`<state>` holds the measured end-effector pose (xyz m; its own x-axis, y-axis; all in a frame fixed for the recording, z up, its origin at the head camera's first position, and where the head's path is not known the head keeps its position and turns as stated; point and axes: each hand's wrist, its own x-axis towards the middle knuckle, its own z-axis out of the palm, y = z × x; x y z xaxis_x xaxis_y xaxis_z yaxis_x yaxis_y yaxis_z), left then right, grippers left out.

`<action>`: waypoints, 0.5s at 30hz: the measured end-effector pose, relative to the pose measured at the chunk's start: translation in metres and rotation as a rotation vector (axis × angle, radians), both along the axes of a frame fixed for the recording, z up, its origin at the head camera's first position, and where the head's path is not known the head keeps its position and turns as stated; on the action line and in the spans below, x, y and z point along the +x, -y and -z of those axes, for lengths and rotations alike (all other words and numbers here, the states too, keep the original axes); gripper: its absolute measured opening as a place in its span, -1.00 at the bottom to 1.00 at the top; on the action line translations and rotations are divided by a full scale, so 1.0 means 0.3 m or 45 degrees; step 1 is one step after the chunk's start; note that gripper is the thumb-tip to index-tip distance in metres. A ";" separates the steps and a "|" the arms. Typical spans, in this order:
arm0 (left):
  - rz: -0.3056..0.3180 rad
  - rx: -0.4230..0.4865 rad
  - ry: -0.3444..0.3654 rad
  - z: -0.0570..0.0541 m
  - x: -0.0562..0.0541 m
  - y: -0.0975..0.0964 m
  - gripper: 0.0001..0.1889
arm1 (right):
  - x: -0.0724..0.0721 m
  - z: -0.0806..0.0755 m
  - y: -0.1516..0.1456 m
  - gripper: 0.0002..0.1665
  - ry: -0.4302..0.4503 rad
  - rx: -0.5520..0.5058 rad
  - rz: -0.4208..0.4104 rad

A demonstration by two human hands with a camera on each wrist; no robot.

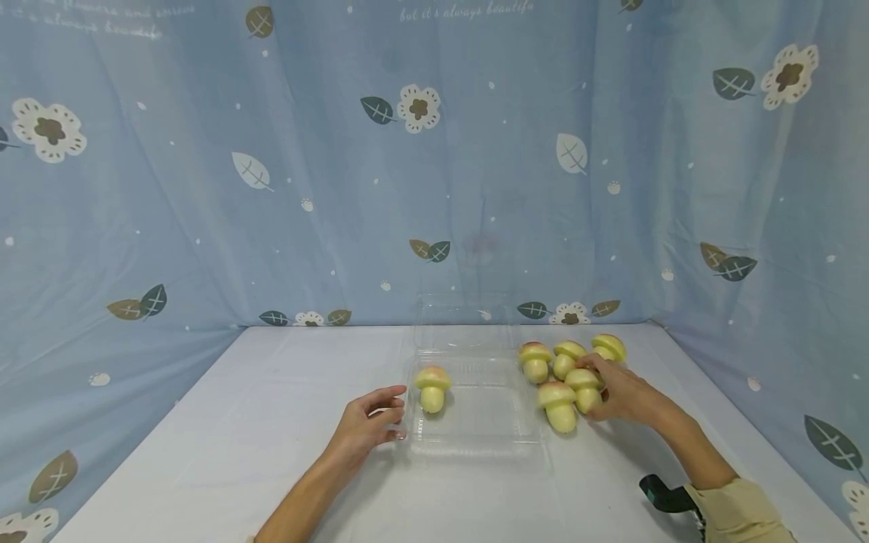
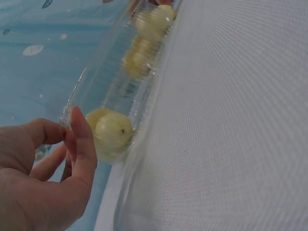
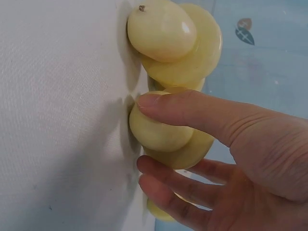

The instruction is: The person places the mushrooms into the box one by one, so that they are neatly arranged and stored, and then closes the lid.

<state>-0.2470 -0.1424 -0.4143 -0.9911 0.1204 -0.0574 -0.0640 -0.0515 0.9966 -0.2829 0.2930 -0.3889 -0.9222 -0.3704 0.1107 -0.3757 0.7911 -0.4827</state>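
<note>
A clear plastic clamshell box lies with its lid folded back. Inside it, at the left, sits one yellow toy mushroom with a reddish cap. My left hand is at the box's left wall; in the left wrist view its thumb and fingers pinch the rim. To the right of the box, my right hand grips another toy mushroom among a cluster. In the right wrist view the thumb presses on that mushroom's pale stem, with fingers round its other side.
Several more toy mushrooms stand close around the gripped one, right of the box. A black curved object is beside the right sleeve. Behind the white table hangs a blue patterned curtain.
</note>
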 end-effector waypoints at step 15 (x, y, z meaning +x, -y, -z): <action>0.008 0.000 0.002 -0.004 0.003 0.000 -0.50 | -0.004 0.003 -0.002 -0.03 0.003 0.013 0.005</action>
